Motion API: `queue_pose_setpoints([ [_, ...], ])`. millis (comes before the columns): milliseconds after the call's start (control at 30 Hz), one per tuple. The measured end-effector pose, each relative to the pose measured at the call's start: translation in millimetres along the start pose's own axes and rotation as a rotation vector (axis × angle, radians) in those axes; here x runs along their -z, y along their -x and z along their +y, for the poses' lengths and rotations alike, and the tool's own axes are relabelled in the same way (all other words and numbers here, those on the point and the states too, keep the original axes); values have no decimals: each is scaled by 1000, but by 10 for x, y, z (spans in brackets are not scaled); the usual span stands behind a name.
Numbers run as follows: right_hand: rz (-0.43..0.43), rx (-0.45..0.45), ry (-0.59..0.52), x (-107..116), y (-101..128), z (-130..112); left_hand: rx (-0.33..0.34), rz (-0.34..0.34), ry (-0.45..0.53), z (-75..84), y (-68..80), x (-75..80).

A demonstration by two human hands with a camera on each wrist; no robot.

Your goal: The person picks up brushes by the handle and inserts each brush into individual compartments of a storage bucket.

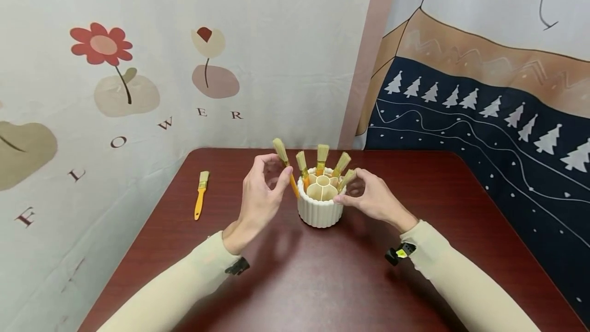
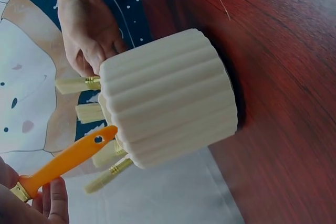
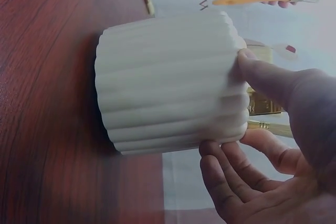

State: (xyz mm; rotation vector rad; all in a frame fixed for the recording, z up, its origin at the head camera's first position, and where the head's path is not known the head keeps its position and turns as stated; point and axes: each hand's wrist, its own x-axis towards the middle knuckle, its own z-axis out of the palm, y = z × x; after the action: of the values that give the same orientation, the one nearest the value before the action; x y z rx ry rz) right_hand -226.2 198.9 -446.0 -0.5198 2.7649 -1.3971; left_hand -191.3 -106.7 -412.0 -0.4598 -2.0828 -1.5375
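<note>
A white fluted brush holder (image 1: 320, 214) with round inner compartments stands upright on the table. Several paintbrushes (image 1: 322, 154) stand in it, bristles up, around its far and side compartments. My left hand (image 1: 260, 191) pinches another paintbrush (image 2: 68, 160) near its metal ferrule, bristles up, at the holder's left. The orange handle slants down with its end close to the rim; whether it touches cannot be told. My right hand (image 1: 372, 198) grips the holder's right side, its thumb on the rim (image 3: 242, 51) and fingers curled against the wall.
A loose paintbrush (image 1: 200, 196) with a yellow-orange handle lies on the left of the dark red wooden table (image 1: 299, 291). Behind the table hang a pale flower-printed cloth (image 1: 295, 40) and a dark blue tree-printed cloth (image 1: 461, 132).
</note>
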Motion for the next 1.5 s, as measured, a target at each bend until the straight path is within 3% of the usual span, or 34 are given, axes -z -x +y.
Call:
queue_pose_setpoints([
  [200,15,0,1,-19,12,-20,-3,10,35,27,-8,-56],
  [500,20,-2,-13,-34,19,-33,-2,1,14,5,-11,-150],
  [1500,31,-2,22,-60,48,-75,38,-98,7,-81,120,-244],
])
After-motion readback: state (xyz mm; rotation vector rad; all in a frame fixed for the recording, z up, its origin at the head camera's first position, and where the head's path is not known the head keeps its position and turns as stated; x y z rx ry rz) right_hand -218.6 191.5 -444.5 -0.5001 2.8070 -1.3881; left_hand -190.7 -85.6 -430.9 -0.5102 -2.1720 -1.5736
